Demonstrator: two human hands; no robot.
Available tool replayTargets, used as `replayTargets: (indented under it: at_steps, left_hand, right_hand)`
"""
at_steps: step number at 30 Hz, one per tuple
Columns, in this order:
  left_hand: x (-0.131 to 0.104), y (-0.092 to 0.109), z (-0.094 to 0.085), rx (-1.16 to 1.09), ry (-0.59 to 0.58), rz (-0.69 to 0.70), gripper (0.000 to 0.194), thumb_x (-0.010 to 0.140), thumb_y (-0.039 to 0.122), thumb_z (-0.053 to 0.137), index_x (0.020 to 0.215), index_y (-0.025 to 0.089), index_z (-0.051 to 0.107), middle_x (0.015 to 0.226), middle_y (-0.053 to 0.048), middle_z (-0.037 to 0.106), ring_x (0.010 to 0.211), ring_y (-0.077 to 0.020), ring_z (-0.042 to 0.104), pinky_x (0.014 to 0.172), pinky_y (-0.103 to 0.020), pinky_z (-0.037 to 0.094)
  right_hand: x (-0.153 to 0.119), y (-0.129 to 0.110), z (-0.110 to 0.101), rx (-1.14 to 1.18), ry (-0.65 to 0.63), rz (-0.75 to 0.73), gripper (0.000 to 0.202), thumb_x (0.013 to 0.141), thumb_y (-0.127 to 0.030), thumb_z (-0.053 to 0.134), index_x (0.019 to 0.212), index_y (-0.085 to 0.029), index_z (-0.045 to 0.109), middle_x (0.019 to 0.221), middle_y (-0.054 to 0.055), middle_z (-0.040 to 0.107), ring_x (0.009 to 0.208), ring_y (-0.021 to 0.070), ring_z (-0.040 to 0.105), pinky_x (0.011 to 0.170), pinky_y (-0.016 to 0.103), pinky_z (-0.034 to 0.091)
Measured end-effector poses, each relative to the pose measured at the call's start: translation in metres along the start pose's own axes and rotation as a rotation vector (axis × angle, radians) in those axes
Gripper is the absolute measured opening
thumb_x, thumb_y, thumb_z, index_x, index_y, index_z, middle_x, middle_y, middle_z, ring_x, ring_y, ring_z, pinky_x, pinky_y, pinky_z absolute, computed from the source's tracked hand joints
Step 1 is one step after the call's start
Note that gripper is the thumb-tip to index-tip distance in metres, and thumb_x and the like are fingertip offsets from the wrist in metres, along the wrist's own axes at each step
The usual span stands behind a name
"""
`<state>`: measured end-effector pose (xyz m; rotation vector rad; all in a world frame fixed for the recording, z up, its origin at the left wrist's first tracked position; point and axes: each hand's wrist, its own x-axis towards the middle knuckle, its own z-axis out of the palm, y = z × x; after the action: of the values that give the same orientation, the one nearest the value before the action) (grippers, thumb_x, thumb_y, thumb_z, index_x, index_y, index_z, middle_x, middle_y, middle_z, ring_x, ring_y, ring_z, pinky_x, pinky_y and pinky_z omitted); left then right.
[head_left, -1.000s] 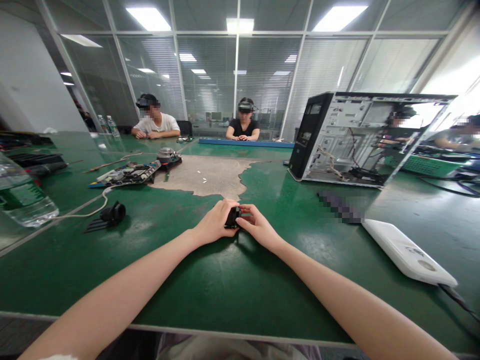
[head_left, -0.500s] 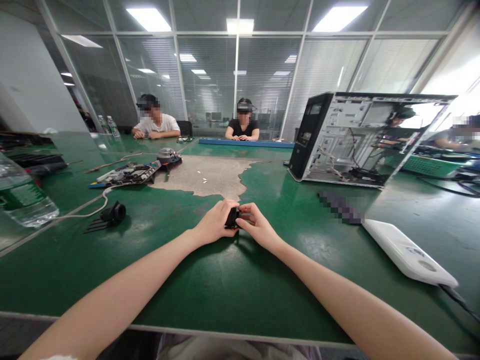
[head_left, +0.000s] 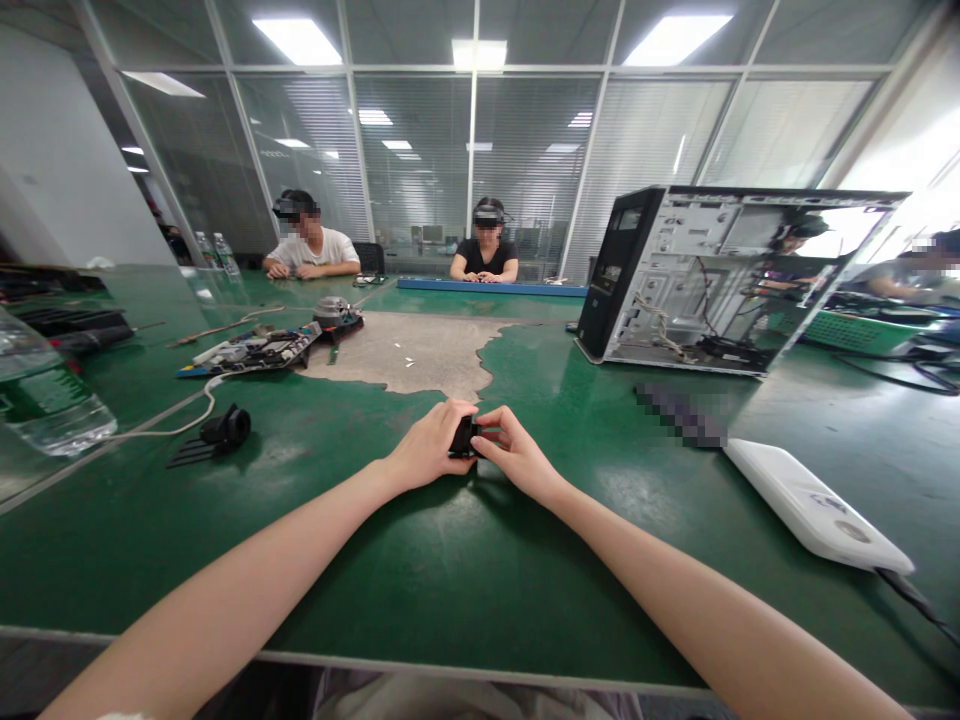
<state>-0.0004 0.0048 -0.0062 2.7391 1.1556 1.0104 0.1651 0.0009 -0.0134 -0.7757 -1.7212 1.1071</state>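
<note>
The left hand [head_left: 426,443] wraps around a small black thing [head_left: 463,437] over the green counter [head_left: 420,580] while the right hand [head_left: 520,460] pinches its side with thumb and fingertips, so it is best to hold it snug and move the fingertips gently.

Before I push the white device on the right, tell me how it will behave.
The white device would probably slide rather than roll, since it lies flat. Looking smooth and rounded, it may be slippery yet stiff. The dark cable at its near end might tug at it.
</note>
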Motion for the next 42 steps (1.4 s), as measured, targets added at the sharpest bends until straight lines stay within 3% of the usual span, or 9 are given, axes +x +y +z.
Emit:
replayTargets:
  at_steps: [6,10,15,21,28,33,37,42]
  left_hand:
    - [0.0,0.0004,-0.001,0.005,0.002,-0.005,0.058,0.061,0.022,0.062,0.111,0.019,0.034,0.109,-0.007,0.045,0.098,-0.0222,0.046,0.082,-0.037,0.041]
    - [-0.0003,0.0005,-0.0011,-0.003,-0.007,-0.005,0.061,0.057,0.019,0.063,0.111,0.02,0.034,0.109,-0.006,0.045,0.098,-0.0226,0.046,0.081,-0.038,0.041]
    - [0.0002,0.0001,0.0001,-0.004,0.009,-0.003,0.057,0.061,0.021,0.061,0.111,0.02,0.034,0.108,-0.007,0.045,0.098,-0.0224,0.046,0.081,-0.038,0.041]
    - [0.0004,0.0004,-0.0004,-0.005,0.008,0.004,0.057,0.061,0.022,0.061,0.111,0.02,0.034,0.108,-0.007,0.045,0.098,-0.0219,0.046,0.082,-0.037,0.041]
    - [-0.0002,0.0004,-0.0011,-0.018,-0.005,-0.011,0.061,0.057,0.019,0.062,0.111,0.02,0.034,0.109,-0.006,0.045,0.098,-0.0226,0.046,0.081,-0.038,0.041]
    - [-0.0002,0.0005,-0.0008,-0.015,0.008,-0.002,0.056,0.061,0.021,0.061,0.111,0.021,0.034,0.109,-0.006,0.045,0.098,-0.0222,0.046,0.082,-0.038,0.04]
    - [-0.0001,0.0002,-0.0009,-0.016,0.002,-0.002,0.057,0.061,0.023,0.062,0.111,0.021,0.034,0.108,-0.006,0.045,0.097,-0.0221,0.046,0.082,-0.038,0.041]
    - [-0.0001,-0.0003,0.0,-0.014,0.002,-0.005,0.057,0.062,0.024,0.062,0.111,0.02,0.034,0.109,-0.006,0.045,0.098,-0.022,0.045,0.084,-0.038,0.04]
  right_hand:
    - [0.0013,0.0029,-0.0017,-0.069,-0.007,0.068,0.03,0.071,-0.022,0.054,0.099,-0.019,0.043,0.091,0.003,0.049,0.087,0.0137,0.052,0.08,0.033,0.044]
    - [0.0009,0.0033,-0.0016,0.002,-0.045,0.005,0.029,0.067,-0.019,0.059,0.091,-0.021,0.043,0.091,0.001,0.049,0.088,0.0129,0.052,0.081,0.031,0.044]
    - [0.0005,0.0008,-0.0008,0.025,-0.02,-0.005,0.018,0.072,-0.024,0.055,0.086,-0.021,0.043,0.089,0.0,0.048,0.082,0.0111,0.053,0.078,0.03,0.045]
    - [0.0017,0.002,-0.0016,-0.046,0.017,0.047,0.028,0.07,-0.023,0.056,0.095,-0.02,0.044,0.093,0.003,0.05,0.091,0.0141,0.051,0.083,0.033,0.043]
    - [0.0003,0.0005,-0.0001,0.067,-0.04,-0.006,0.025,0.067,-0.02,0.059,0.086,-0.021,0.042,0.089,-0.001,0.048,0.086,0.0117,0.053,0.082,0.031,0.045]
    - [-0.0022,-0.001,0.0016,0.0,0.004,-0.02,0.017,0.072,-0.022,0.053,0.085,-0.02,0.043,0.09,0.0,0.048,0.089,0.0129,0.052,0.083,0.032,0.045]
    - [-0.0034,-0.0021,0.0024,-0.037,0.08,-0.059,0.025,0.067,-0.02,0.057,0.088,-0.021,0.043,0.095,0.001,0.047,0.094,0.0131,0.049,0.089,0.032,0.042]
    - [0.0002,-0.0012,-0.0034,0.0,0.124,0.067,0.032,0.063,-0.02,0.062,0.088,-0.019,0.042,0.093,0.003,0.051,0.088,0.0137,0.054,0.084,0.034,0.044]
